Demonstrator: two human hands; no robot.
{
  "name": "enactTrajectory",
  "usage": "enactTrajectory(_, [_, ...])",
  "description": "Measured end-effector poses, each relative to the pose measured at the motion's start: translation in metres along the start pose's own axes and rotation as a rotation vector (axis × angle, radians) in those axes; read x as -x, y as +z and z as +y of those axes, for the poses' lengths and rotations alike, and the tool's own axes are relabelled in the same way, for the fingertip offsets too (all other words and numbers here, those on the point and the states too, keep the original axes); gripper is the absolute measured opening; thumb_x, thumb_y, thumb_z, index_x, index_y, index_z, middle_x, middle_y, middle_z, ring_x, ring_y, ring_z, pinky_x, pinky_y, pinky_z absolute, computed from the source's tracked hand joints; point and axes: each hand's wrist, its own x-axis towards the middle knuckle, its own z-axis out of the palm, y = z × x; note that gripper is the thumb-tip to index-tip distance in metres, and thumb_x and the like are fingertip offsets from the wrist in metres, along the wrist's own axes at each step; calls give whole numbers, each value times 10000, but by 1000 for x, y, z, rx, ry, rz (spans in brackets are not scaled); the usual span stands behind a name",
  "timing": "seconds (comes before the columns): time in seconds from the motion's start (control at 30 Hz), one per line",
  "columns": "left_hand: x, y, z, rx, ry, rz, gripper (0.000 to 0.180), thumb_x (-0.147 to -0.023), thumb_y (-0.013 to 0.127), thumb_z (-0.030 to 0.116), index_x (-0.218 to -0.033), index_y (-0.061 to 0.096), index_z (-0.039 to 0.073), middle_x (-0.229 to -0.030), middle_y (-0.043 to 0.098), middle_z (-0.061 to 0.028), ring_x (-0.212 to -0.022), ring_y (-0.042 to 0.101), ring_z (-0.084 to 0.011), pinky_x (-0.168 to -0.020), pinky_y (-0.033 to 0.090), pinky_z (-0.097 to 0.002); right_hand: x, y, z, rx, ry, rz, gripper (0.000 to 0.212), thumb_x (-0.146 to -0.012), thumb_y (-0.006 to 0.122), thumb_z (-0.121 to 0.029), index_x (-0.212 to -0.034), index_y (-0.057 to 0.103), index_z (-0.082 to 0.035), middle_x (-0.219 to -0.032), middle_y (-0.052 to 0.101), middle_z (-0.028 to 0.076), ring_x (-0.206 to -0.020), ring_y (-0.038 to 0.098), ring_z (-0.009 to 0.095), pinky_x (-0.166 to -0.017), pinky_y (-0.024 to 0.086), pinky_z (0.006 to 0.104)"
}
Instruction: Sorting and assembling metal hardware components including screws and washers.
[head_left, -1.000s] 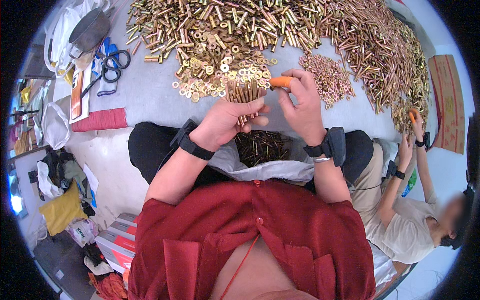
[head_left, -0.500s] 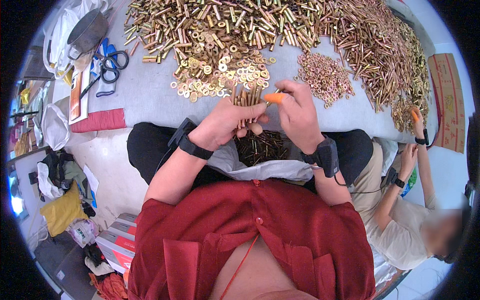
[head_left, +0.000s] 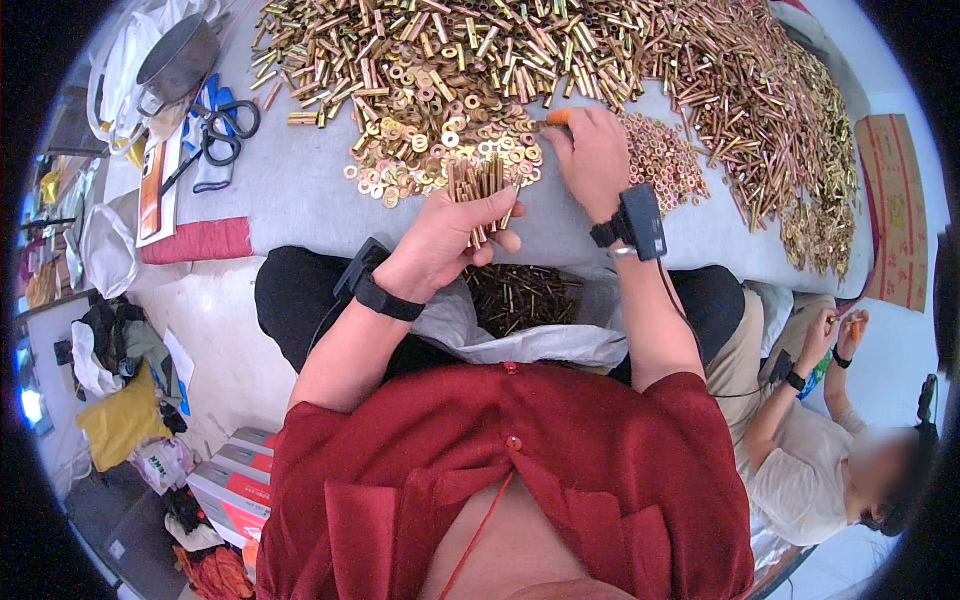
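My left hand (head_left: 448, 232) is closed around an upright bundle of brass-coloured metal rods (head_left: 476, 182), held above the table's near edge. Just right and farther off, my right hand (head_left: 595, 165) reaches to the right edge of a pile of gold flat washers (head_left: 400, 150). An orange finger cover (head_left: 560, 117) sits on its index finger. Its fingertips come together at the washers; whatever they pinch is too small to make out. Below my hands, a white sack (head_left: 455, 325) in my lap holds many dark metal rods (head_left: 515, 300).
Brass-coloured tubes (head_left: 450, 40) heap behind the washers; small ring-shaped nuts (head_left: 665, 165) lie to the right, beside more long pieces (head_left: 760, 130). Black scissors (head_left: 222, 135) and a metal pot (head_left: 178, 60) are at the left. A co-worker (head_left: 800, 460) sits at the right, hands raised.
My right hand has left the bundle and moved forward to the washers. My left hand keeps the rods, shifted slightly left. The co-worker's hands have drawn back from the table.
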Motion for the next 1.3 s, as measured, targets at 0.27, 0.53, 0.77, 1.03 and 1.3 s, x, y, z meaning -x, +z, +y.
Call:
enactTrajectory(0.27, [-4,-3,-8,-153,146,87,212,-942,637,181,-1107,591,56,-900,657,-52,-608,641,-115,-388,400,-199,15,-14,-38,-507,358,-30,107,-872,671,-140,-886,649,-36,-811,671,119,-736,643,236,-658,495,348])
enactTrajectory(0.53, [-6,-1,-12,-184,168,14,175,-923,656,154,-1057,621,48,-858,654,-33,-586,632,-95,-378,399,-196,50,-34,-79,-590,287,-13,144,-859,679,-70,-993,658,-21,-935,710,139,-808,687,229,-724,541,332])
enactTrajectory(0.77, [-5,4,-10,-100,189,44,156,-915,671,154,-1016,630,43,-796,659,-30,-547,608,-90,-372,399,-199,66,-40,-63,-248,37,59,262,-805,713,-118,-1053,664,-48,-996,662,151,-876,638,329,-770,520,414])
enactTrajectory(1.03, [-5,4,-12,-314,257,158,202,-904,679,138,-1042,599,14,-771,643,-35,-560,615,-86,-383,403,-203,44,-30,-13,224,261,-58,163,-852,670,-161,-954,643,-35,-846,607,152,-836,586,348,-736,476,447])
enactTrajectory(1.3, [-7,3,-15,-394,249,202,197,-881,689,109,-1036,608,20,-772,632,-19,-542,600,-69,-356,396,-206,43,-39,-52,-685,581,-193,217,-855,660,-87,-1059,686,-20,-929,640,85,-784,599,134,-703,481,258])
